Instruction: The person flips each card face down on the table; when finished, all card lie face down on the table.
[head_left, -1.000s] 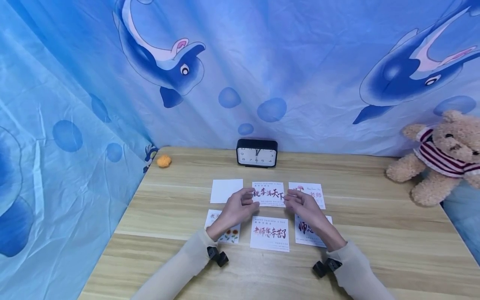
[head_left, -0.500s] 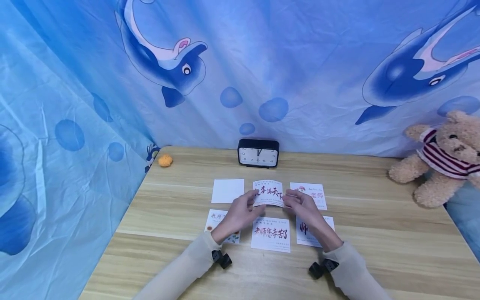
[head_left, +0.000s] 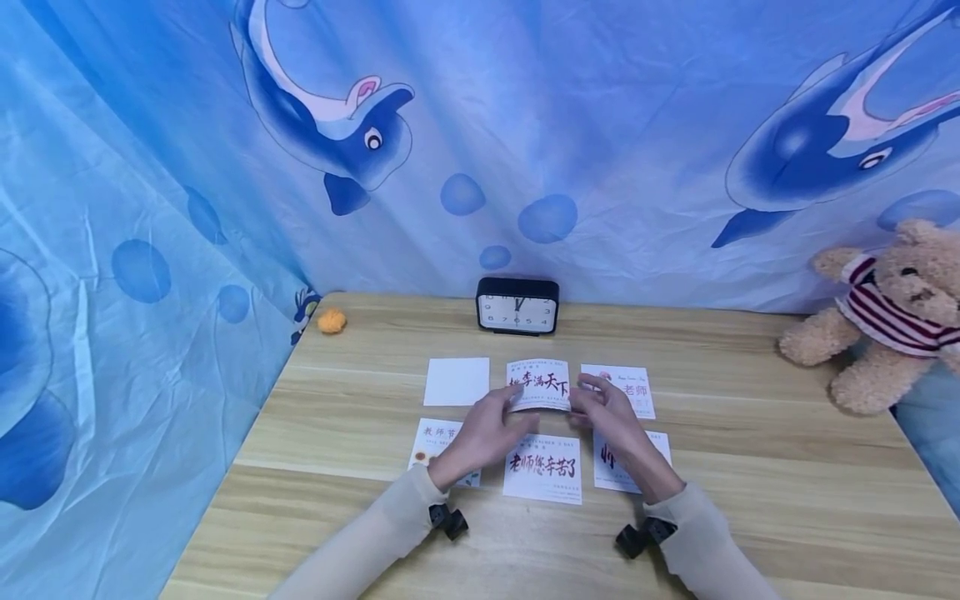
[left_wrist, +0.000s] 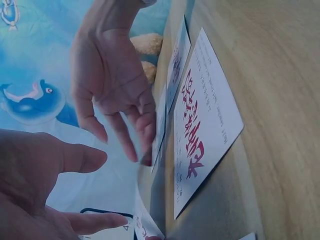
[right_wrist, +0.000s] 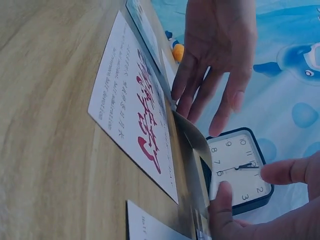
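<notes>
In the head view a white card with dark red brush lettering bows upward between my two hands. My left hand touches its left edge with nearly straight fingers, thumb apart from the card. At the opposite edge, my right hand presses in with its fingertips. The right wrist view shows the card's arched edge standing off the table between the hands. Directly in front of it lies a second red-lettered card, flat on the table.
A blank white card, a sunflower card, a pink-lettered card and another lettered card lie around. A black clock stands behind. An orange fuzzy ball and a teddy bear sit at the table's sides.
The back middle card lay flat at first; it now bows up between my hands. My left hand has shifted slightly right, and my hands are closer together.
</notes>
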